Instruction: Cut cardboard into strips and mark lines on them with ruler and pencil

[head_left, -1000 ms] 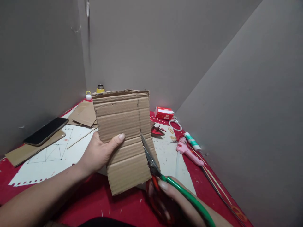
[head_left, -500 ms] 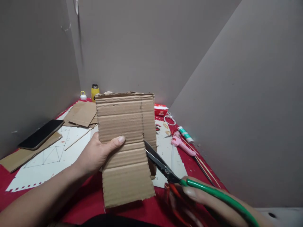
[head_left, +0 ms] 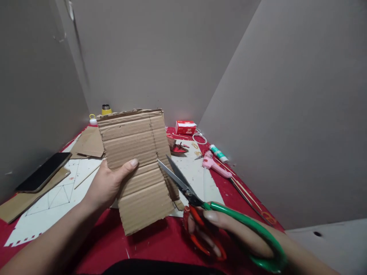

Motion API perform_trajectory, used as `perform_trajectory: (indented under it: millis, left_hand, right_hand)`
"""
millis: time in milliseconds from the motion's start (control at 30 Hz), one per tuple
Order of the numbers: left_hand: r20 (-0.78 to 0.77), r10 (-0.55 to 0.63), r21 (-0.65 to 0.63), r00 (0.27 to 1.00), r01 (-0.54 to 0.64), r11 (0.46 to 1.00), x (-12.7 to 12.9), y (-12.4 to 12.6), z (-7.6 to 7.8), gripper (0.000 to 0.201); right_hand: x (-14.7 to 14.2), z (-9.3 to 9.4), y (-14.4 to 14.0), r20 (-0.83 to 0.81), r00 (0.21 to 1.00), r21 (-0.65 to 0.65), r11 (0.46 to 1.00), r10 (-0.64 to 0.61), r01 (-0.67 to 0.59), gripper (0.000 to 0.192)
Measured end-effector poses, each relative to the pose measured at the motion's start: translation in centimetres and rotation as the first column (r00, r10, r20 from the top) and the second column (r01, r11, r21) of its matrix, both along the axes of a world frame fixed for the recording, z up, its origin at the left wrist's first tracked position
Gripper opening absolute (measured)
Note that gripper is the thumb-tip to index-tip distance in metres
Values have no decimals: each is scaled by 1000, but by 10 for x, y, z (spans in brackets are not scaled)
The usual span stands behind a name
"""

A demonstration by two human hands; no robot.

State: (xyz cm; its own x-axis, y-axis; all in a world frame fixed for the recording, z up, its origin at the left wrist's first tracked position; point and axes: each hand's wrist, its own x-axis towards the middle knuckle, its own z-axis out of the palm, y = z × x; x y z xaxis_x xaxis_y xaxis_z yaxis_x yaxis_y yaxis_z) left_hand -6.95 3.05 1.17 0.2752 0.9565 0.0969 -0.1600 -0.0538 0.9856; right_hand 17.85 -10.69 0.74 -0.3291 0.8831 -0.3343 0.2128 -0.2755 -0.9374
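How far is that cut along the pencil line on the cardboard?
Done: the cardboard sheet is slit from its lower edge up about halfway. In hand: left hand grips it upright; right hand holds the scissors, blades open at the slit. Left: the marked line's upper half is uncut.

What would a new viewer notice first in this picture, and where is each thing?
In the middle, the left hand holds up a corrugated cardboard sheet. At its right edge, the right hand holds open green and red scissors. Farther back on the red table lies a pink glue gun.
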Motion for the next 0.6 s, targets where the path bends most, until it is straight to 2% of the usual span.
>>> perform_trajectory:
  millis: [200, 400, 600]
  left_hand:
    - [-19, 68, 31, 997, -68, 997, 5, -4, 5, 69]
    - [-6, 56, 12, 998, -56, 998, 4, 0, 2, 70]
    - [30, 41, -62, 999, -39, 997, 6, 3, 0, 65]
  right_hand:
    - [7, -7, 5, -19, 997, -1, 997, 77, -77, 58]
    - [14, -15, 8, 6, 994, -10, 994, 108, -107, 61]
    - [12, -13, 11, 136, 989, 36, 998, 54, -60, 60]
